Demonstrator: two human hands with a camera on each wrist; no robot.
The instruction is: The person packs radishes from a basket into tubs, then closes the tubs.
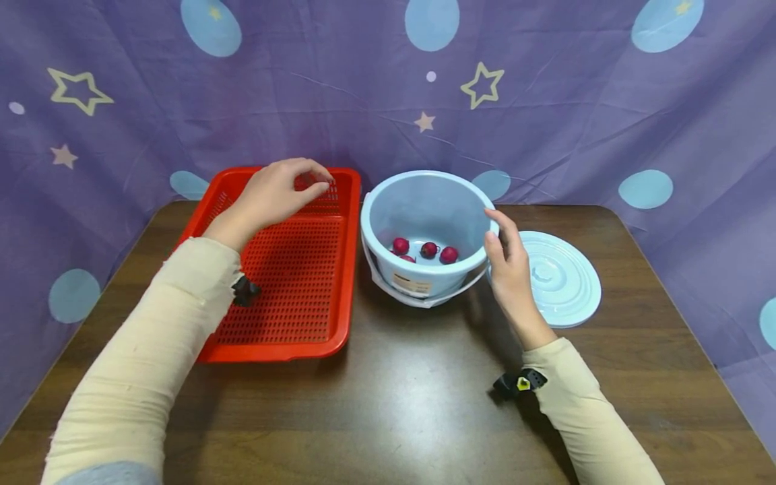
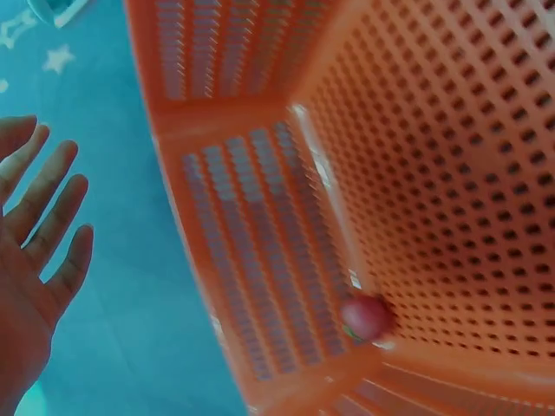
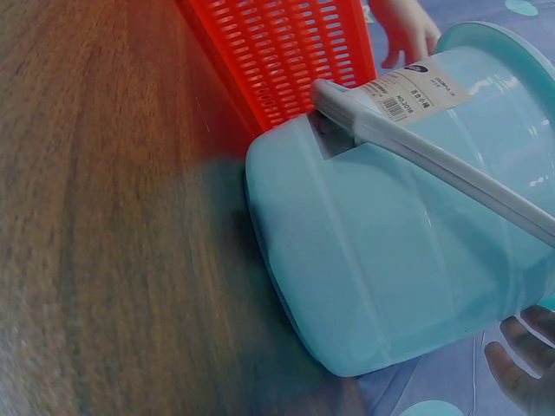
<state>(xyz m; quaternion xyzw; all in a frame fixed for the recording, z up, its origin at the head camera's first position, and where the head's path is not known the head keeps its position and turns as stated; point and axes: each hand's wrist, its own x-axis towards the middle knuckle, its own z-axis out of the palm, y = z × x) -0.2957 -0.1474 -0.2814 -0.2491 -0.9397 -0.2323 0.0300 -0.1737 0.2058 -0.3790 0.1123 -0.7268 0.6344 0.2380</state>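
Note:
My left hand hovers over the far end of the red plastic basket, palm down, its fingers loosely bent and holding nothing. In the basket's far corner lies one small red ball-like fruit or radish with a green bit at its side. On the right, my right hand holds the rim of the light-blue bucket between thumb and fingers. Several red radish-like balls lie on the bucket's bottom. The bucket stands upright, its white handle hanging down in front.
A round light-blue lid lies flat on the brown wooden table, right of the bucket. The basket stands close to the bucket's left side. A purple curtain with stars and dots hangs behind the table's back edge.

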